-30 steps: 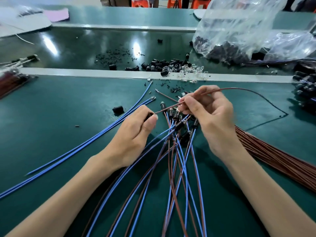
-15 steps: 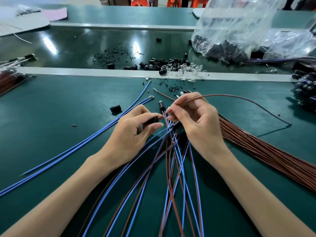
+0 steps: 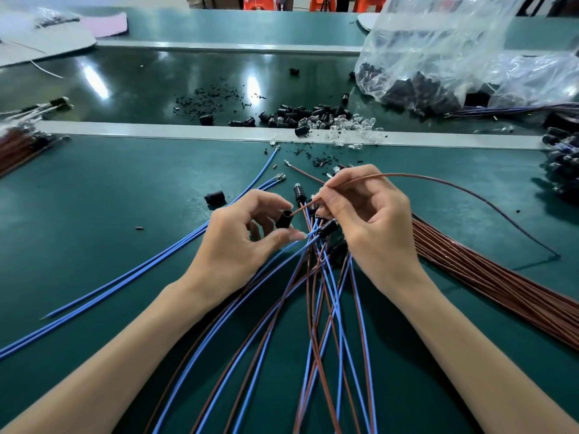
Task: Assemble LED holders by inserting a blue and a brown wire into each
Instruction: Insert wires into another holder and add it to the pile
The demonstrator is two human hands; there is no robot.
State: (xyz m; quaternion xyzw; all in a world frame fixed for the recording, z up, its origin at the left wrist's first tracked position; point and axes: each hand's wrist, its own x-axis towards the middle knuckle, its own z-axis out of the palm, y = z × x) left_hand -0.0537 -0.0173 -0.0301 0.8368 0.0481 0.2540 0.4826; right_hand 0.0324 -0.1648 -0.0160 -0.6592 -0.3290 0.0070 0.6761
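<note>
Left hand [image 3: 244,236]: pinches LED holder [image 3: 284,219].
Right hand [image 3: 372,220]: pinches brown wire [image 3: 438,180].
Risk: misaligned tip may buckle at the holder's mouth.

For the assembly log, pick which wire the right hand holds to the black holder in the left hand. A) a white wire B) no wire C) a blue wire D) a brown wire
D: the right hand pinches a brown wire whose tip meets the open end of the black LED holder gripped by the left hand.
</note>
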